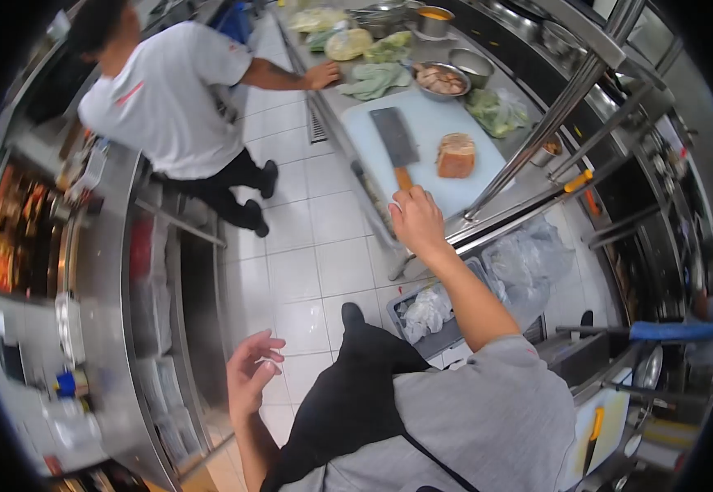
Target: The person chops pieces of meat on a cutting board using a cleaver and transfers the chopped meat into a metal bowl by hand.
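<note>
My right hand (418, 220) is closed on the wooden handle of a cleaver (393, 138). The cleaver's broad blade lies over a pale cutting board (434, 121), pointing away from me. To the right of the blade sits a block of meat (456, 157) with a browned face, apart from the cleaver. My left hand (255, 369) hangs in the air over the floor, fingers loosely curled and apart, with nothing in it.
Beyond the board are a bowl of meat pieces (441, 80), a green cloth (375, 80) and bagged greens (496, 112). A metal shelf post (529, 148) rises at the right. A crate with plastic bags (429, 316) stands below. At left, a co-worker (172, 98) rests a hand on the counter.
</note>
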`<state>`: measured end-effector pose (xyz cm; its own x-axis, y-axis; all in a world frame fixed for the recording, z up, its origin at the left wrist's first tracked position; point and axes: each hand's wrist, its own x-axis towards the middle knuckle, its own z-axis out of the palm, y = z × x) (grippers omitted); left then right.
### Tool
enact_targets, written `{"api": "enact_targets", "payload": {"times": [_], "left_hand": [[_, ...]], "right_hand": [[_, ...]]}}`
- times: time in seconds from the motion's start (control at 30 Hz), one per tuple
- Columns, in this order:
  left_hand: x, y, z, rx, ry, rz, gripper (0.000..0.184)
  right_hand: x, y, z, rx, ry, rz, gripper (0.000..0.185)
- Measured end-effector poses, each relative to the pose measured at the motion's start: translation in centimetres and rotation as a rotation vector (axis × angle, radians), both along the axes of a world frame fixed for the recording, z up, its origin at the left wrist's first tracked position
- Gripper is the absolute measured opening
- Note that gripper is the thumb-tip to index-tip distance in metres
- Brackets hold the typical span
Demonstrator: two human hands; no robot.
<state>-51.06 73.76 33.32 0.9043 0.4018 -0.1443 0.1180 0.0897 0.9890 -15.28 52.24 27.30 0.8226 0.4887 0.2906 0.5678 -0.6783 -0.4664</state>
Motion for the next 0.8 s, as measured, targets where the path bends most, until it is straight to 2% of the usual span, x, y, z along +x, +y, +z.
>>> {"api": "enact_targets", "payload": {"times": [0.03,0.13,0.17,0.3,0.4,0.5,0.53,0.6,0.63,0.7,0.77,0.8], "left_hand": [[2.6,1.2,-0.2,-0.009,0.016,-0.055,0.054],[10.1,4.6,-0.7,-0.015,0.038,-0.234,0.052],[12.5,5.6,-0.8,-0.012,0.042,-0.289,0.052],[22.6,7.8,-0.5,-0.02,-0.009,-0.397,0.044],[30.0,9.4,-2.1,0.023,-0.071,-0.384,0.041],[37.0,10.2,-2.4,-0.031,-0.146,-0.306,0.03],[39.3,10.6,-3.0,-0.064,-0.148,-0.292,0.027],[43.6,10.2,-4.4,-0.022,-0.123,-0.411,0.028],[45.8,9.6,-5.1,0.0,-0.113,-0.478,0.029],[49.7,6.6,-6.4,0.2,-0.124,-0.779,0.028],[52.3,1.6,-6.6,0.372,-0.345,-0.939,0.032],[53.6,-1.2,-6.8,0.534,-0.483,-0.939,0.038]], "right_hand": [[1.2,0.1,-0.6,0.004,-0.077,-0.068,0.028],[4.2,1.4,-2.3,-0.081,0.076,-0.171,0.042],[4.9,1.8,-2.8,-0.091,0.095,-0.181,0.059],[7.6,2.9,-2.3,-0.136,0.303,-0.296,0.068],[8.3,3.1,-1.9,-0.078,0.37,-0.435,0.063],[7.6,1.9,-3.2,0.199,0.318,-0.404,0.058],[7.0,1.7,-1.8,0.288,0.385,-0.438,0.057],[4.4,1.6,0.5,0.475,0.527,-0.519,0.055],[3.5,1.6,-0.1,0.564,0.421,-0.546,0.056],[1.6,2.1,1.8,0.615,0.349,-0.657,0.052],[0.0,2.8,2.9,0.576,0.256,-0.8,0.049],[-0.5,3.1,3.4,0.59,0.235,-0.873,0.048]]}}
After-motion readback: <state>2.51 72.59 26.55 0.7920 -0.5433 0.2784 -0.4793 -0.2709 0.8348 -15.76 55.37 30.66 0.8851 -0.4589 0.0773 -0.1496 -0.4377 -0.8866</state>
